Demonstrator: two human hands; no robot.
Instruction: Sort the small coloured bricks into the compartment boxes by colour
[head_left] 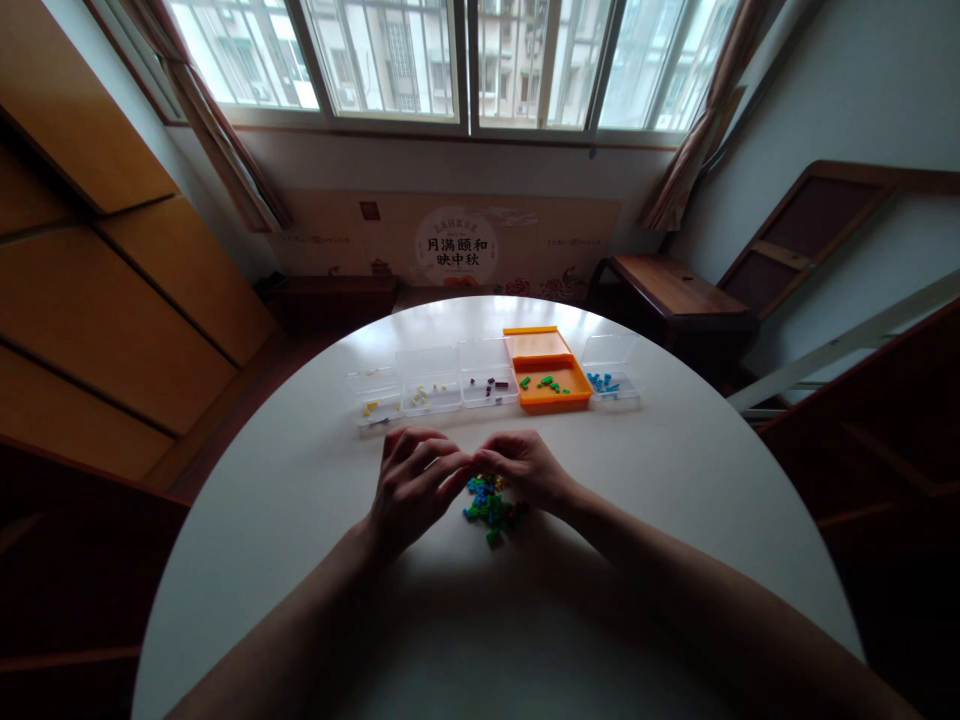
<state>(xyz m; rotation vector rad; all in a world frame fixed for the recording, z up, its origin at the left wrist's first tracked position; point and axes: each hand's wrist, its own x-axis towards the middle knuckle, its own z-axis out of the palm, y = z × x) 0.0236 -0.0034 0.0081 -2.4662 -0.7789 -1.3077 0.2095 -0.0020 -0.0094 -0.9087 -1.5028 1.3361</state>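
Note:
My left hand [417,482] and my right hand [526,466] meet at their fingertips above the table. Thumb and fingers are pinched together on both; whatever sits between them is too small and hidden to make out. Just below the fingertips lies a pile of small building bricks [491,512] in green, blue and yellow, partly covered by my hands. Beyond them an orange box [555,402] with its lid raised holds several green bricks [551,383]. Blue bricks [602,384] lie in a clear box [626,390] to its right.
Left of the orange box stand clear open boxes with dark bricks [491,386], pale bricks [420,396] and yellow bricks [370,408]. All rest on a round white table [300,480]. A wooden stool [682,285] stands behind, at the right, below the windows.

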